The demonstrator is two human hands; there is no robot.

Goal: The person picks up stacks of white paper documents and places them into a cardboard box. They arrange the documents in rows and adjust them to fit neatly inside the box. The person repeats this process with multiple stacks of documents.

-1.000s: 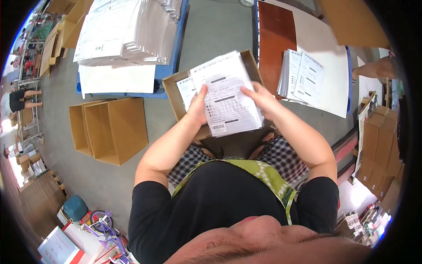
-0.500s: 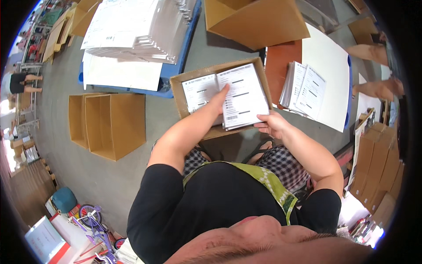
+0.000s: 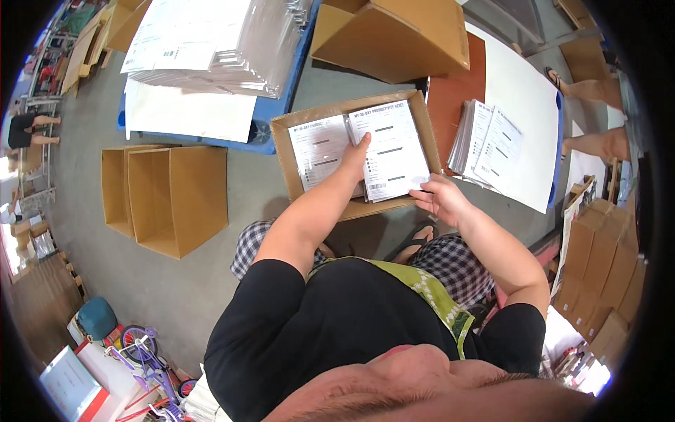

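left hand [image 3: 356,159]: thumb on right paper stack [image 3: 395,149], fingers hidden, grip cannot be told | right hand [image 3: 448,200]: loosely parted fingers at its near right corner | stack sits in cardboard box [image 3: 284,155], right of left paper stack [image 3: 318,149]

The white rectangular printed packets [image 3: 397,155] look like smooth paper under clear, glossy plastic film, while the open brown carton [image 3: 422,123] is matt cardboard. The tall white stack [image 3: 264,53] at upper left shows shiny, crinkled plastic edges; the blue pallet [image 3: 200,141] looks like smooth plastic, the black short-sleeved shirt [image 3: 337,316] matt cloth.
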